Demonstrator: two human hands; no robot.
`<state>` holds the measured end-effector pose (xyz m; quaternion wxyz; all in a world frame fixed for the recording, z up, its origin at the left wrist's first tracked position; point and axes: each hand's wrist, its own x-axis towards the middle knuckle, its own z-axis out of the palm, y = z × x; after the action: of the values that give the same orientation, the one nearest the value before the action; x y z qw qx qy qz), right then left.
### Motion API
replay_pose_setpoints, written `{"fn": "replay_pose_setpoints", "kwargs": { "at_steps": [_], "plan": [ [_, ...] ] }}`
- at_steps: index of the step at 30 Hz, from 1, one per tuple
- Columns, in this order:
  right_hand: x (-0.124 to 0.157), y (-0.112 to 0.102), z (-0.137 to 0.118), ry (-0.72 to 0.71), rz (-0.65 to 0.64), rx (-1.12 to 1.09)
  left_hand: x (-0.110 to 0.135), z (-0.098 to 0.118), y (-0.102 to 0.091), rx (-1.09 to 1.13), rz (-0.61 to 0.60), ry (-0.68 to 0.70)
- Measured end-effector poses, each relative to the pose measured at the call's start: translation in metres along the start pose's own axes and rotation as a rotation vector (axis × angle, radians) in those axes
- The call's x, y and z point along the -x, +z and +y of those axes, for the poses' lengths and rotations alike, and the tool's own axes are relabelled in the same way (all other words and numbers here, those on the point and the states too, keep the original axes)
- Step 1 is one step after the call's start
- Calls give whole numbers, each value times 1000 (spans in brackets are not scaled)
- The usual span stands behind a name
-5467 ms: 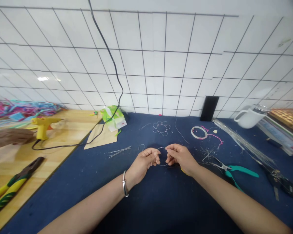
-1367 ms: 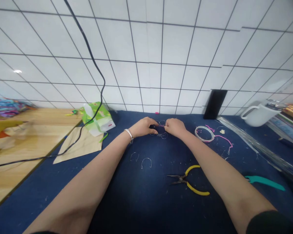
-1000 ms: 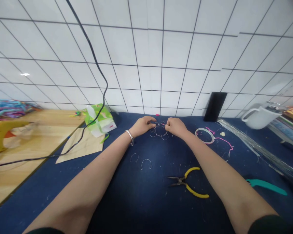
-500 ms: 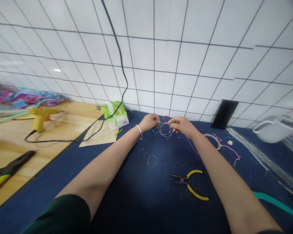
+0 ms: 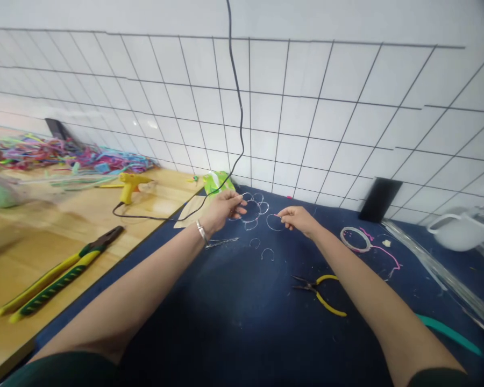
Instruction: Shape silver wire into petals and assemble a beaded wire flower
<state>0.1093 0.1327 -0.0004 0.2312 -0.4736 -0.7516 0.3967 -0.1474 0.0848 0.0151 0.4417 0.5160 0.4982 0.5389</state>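
My left hand (image 5: 225, 208) holds a flower-shaped wire frame (image 5: 263, 207), a ring with several round loops about it, at its left side. To the right, my right hand (image 5: 299, 219) pinches a separate thin wire hoop (image 5: 275, 230), which has a bit of pink at the fingertips. The hoop and the frame are apart. Below them on the blue mat (image 5: 226, 317) lie two small bent wire pieces, one a curved wire (image 5: 268, 255). A thin silvery item (image 5: 222, 242) rests under my left wrist; I cannot make out its kind.
Small yellow-handled pliers (image 5: 311, 286) lie near my right forearm. Larger pliers (image 5: 70, 271) and a yellow glue gun (image 5: 129, 185) with a hanging black cord are on the wooden table at left. A white ring (image 5: 342, 236), a black block (image 5: 380, 200) and a white jug (image 5: 460, 232) stand right.
My hands have moved apart; the flower-shaped frame stays with the left and the hoop with the right, where they overlapped before. The view has turned left, showing more of the wooden table.
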Motion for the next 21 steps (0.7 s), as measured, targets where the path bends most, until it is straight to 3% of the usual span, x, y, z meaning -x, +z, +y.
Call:
{"fn": "replay_pose_setpoints", "kwargs": {
  "at_steps": [3, 6, 13, 21],
  "plan": [
    [5, 10, 5, 28, 50, 83, 33, 3, -24, 8, -21, -41],
    [12, 15, 10, 55, 91, 199, 63, -2, -35, -11, -94, -107],
    [33, 18, -1, 30, 193, 532, 107, -31, -13, -106, -274, -219],
    [81, 61, -30, -115, -8, 731, 121, -36, -2, -323, -312, -100]
  ]
}}
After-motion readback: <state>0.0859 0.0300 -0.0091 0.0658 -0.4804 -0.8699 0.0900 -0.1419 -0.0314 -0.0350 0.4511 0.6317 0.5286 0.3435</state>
